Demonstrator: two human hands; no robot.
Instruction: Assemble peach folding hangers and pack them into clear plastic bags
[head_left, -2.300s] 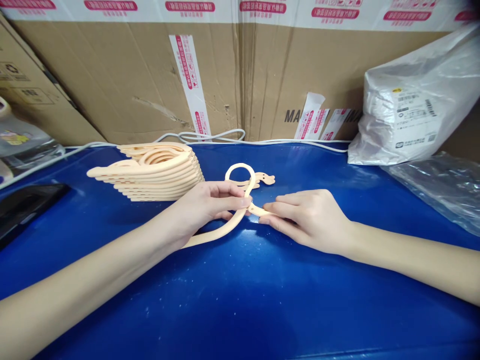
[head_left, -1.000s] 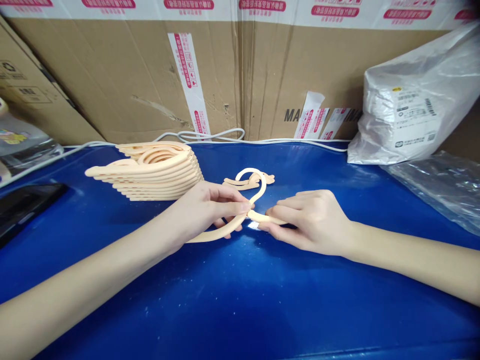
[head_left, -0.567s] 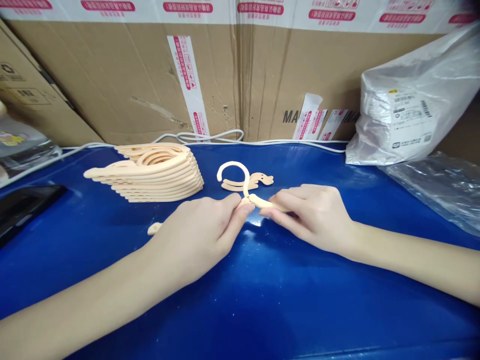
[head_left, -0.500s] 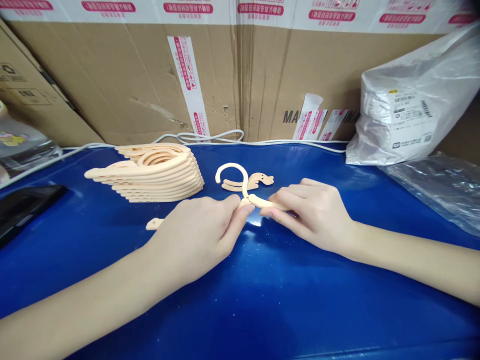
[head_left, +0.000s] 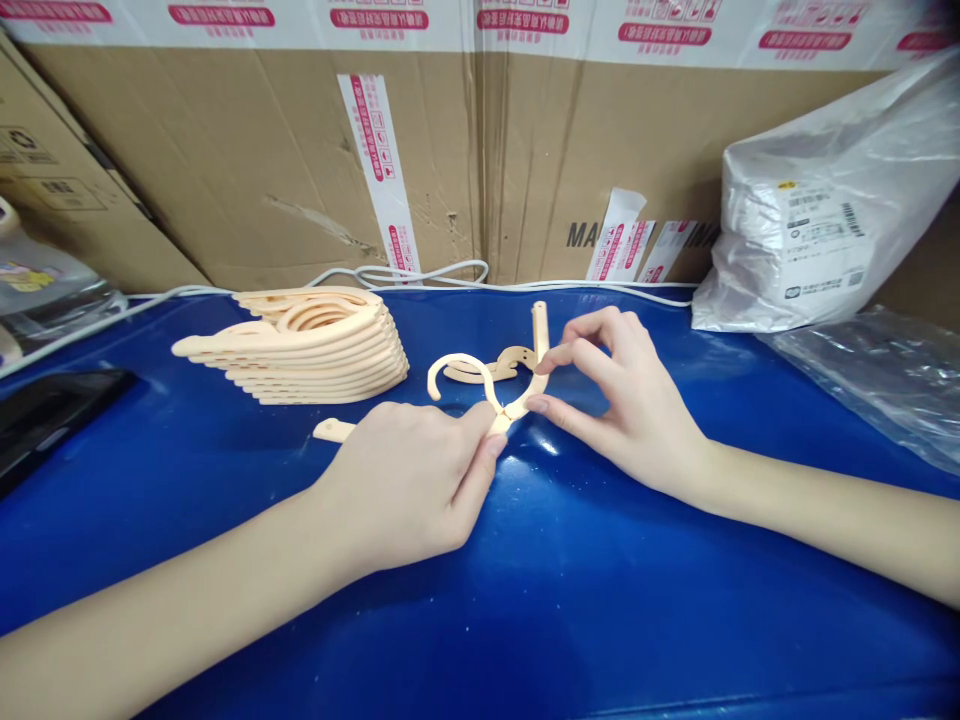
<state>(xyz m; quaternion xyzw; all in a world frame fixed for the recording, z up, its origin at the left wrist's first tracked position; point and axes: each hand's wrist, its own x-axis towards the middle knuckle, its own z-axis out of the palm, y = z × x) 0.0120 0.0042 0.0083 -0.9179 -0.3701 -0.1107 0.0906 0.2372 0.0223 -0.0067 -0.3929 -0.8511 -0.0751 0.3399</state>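
A beige folding clothes hanger (head_left: 491, 385) is between my hands above the blue table. My left hand (head_left: 420, 470) is closed on its middle and left arm, hiding most of that arm; the arm's holed end sticks out beyond the knuckles. The hook curves up and to the left. My right hand (head_left: 611, 390) has thumb and index finger at the hanger's right arm (head_left: 540, 335), which points upward, with the other fingers loosely curled. Behind the hanger lies another beige piece (head_left: 472, 372) with small holes, partly covered by it.
To the left is a neat stack of folded beige hangers (head_left: 322, 350). A black phone-like object (head_left: 60, 420) lies at the left edge. Cardboard boxes (head_left: 262, 150) and a white cable (head_left: 420, 270) line the back. A plastic-wrapped package (head_left: 795, 230) stands at the right, near clear plastic film (head_left: 870, 370).
The hanger's right arm has swung from pointing right to pointing up. My right hand has loosened its grip and its fingers have risen. The hook has tipped lower.
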